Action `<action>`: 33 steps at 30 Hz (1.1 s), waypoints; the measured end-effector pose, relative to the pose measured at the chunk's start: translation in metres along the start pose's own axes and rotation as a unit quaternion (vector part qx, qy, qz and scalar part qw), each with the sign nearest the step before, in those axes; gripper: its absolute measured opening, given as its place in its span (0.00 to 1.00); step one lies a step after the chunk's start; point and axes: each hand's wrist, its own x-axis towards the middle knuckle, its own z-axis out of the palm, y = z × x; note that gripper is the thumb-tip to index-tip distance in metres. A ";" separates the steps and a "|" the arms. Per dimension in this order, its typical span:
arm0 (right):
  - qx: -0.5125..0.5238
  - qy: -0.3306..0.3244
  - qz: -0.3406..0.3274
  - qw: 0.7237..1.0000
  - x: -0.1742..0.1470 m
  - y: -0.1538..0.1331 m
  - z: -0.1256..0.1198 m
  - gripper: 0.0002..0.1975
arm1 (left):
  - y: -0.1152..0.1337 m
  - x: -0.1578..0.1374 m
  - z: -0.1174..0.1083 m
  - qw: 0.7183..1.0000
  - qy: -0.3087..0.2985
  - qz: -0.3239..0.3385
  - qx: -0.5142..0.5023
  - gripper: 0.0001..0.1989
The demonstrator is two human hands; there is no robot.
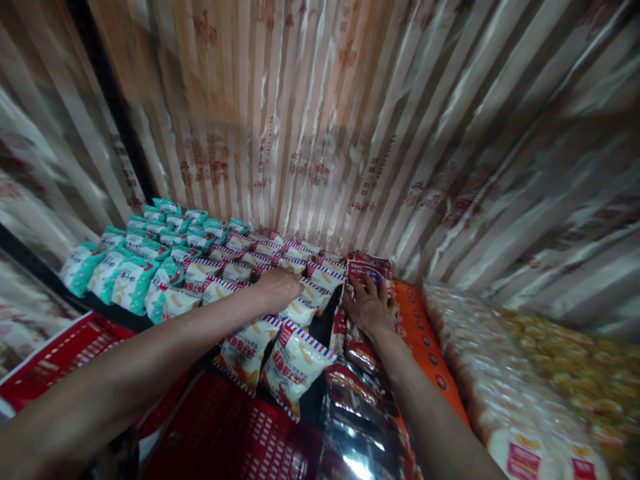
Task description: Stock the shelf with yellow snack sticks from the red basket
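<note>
My left hand (283, 290) is closed among the rows of white snack bags, its fingers curled down on a white snack bag (299, 312) and mostly hidden from view. Red-and-blue stripes run along the bags' edges. My right hand (373, 307) rests with fingers spread on dark red-brown packets (367, 267) at the back of their row. Shiny dark packets (363, 400) continue toward me below that hand. Two more white snack bags (295, 367) lean in front of my left forearm.
Teal-and-white bags (133, 283) stand in rows at left. Right of the packets lie an orange package (425, 340), clear-wrapped pale goods (493, 353) and yellow packs (580, 367). A pleated, printed curtain (310, 133) hangs behind. Red perforated panels (225, 427) are in front.
</note>
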 end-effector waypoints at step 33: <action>0.023 0.004 0.006 1.000 -0.008 0.002 -0.008 0.26 | -0.006 0.104 0.019 0.990 0.036 -0.075 -0.110 0.20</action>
